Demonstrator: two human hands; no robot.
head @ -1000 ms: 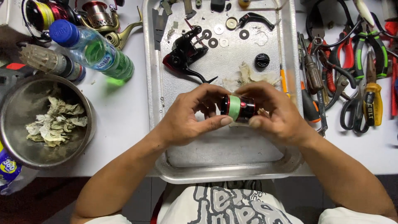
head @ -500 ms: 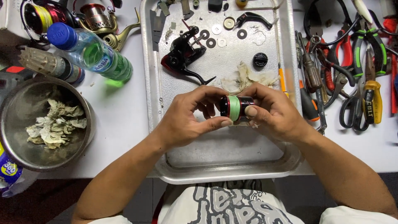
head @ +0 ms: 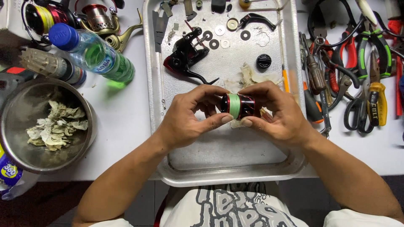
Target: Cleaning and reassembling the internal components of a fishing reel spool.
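Barely shifted, both hands [head: 235, 115] keep pinching the green-wound spool [head: 238, 106] over the metal tray [head: 219, 155] on the white table [head: 122, 122].

Our left hand [head: 185, 120] and right hand [head: 280, 115] cover both ends of the dark spool [head: 238, 105] with its green line, so we cannot tell what its end faces look like, and the crumpled paper [head: 248, 80] behind it is partly hidden by our right fingers. The top edge cuts off the parts at the head of the metal tray [head: 235, 178], the gold reel [head: 101, 21] and the pliers [head: 370, 50], while the left edge cuts off the steel bowl [head: 25, 155] and a blue-and-white pack [head: 8, 174]. The washers [head: 219, 35] and small bits by the black reel body [head: 187, 54] are too small for us to tell their kind.
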